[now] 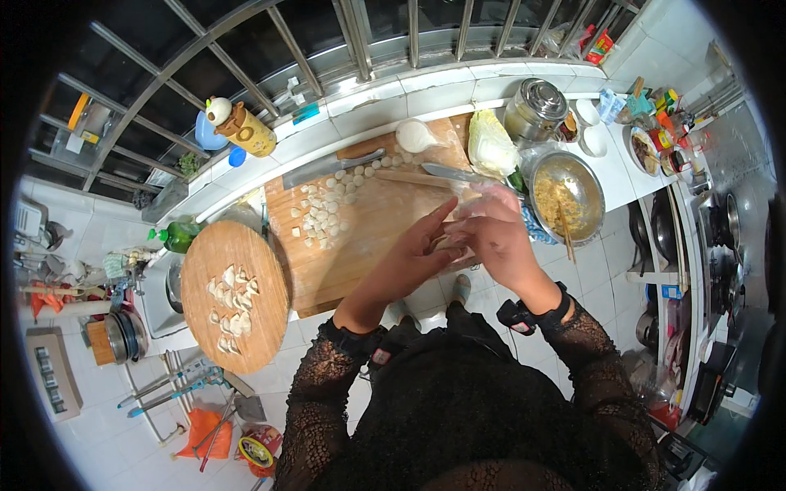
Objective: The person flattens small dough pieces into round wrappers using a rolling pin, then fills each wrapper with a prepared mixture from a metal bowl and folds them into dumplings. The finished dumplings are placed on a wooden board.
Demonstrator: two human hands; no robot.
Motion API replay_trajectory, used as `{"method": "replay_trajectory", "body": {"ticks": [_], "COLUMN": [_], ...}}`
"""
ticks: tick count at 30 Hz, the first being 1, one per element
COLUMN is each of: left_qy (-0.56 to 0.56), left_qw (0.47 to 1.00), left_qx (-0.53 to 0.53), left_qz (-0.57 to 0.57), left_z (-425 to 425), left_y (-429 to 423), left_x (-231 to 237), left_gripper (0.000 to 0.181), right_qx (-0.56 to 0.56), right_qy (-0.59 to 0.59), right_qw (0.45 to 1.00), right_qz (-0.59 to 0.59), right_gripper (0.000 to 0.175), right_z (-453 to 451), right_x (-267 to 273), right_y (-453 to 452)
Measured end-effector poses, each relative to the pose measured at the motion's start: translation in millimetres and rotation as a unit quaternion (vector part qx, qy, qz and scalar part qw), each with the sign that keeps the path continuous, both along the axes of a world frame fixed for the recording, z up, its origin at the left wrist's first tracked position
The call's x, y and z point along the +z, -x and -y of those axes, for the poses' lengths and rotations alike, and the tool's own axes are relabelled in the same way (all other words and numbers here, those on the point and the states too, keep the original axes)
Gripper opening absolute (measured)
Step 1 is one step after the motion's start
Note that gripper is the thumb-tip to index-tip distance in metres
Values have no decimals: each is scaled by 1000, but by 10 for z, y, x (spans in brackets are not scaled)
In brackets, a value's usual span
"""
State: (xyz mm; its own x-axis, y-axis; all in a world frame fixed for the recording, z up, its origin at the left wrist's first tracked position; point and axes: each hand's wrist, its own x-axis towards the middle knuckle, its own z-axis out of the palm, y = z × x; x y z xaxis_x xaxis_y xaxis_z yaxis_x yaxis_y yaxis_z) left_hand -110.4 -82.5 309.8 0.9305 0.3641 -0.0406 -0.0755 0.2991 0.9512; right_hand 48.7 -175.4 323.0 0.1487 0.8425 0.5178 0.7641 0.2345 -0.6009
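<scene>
My left hand point(408, 255) and my right hand point(500, 239) meet over the right front part of a floured wooden cutting board point(368, 264). Their fingertips come together; motion blur and the fingers themselves hide whether anything is between them. Several small dough pieces point(319, 215) lie on the board's left half. Behind the hands are a wooden rolling pin point(411, 178) and a knife point(448, 172). Right of my right hand stands a metal bowl point(594, 212) of yellowish filling point(549, 193), with chopsticks point(565, 230) leaning in it. Folded dumplings point(230, 294) rest on a round wooden board point(202, 258) at the left.
A cleaver point(316, 170) and a white dish point(417, 135) lie along the board's back edge. Beyond stand a halved napa cabbage point(491, 144) and a lidded steel pot point(540, 107). A sink point(156, 307) sits partly under the round board. Barred windows line the back.
</scene>
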Motion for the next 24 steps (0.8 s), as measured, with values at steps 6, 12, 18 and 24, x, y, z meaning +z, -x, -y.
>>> {"method": "replay_trajectory", "body": {"ticks": [6,12,18,24], "left_qy": [14,131,-224,-370], "left_qw": [999,957,917,871], "left_qx": [27,259,329,321], "left_qz": [-25,17,30,30], "left_z": [-96,72,28,-53], "left_y": [307,391,378,437], "left_x": [86,-99,-109,53], "left_gripper": [76,68,38,33], "right_qx": [74,28,37,42], "right_qy": [60,102,43,48], "right_qw": [991,916,941,940], "right_qz": [-95,-387,-333,-335], "right_gripper": [24,18,19,20], "right_z": [-79,-195,-256,-260], "right_x": [158,25,-67,25], "right_y": [139,526,723,733]}}
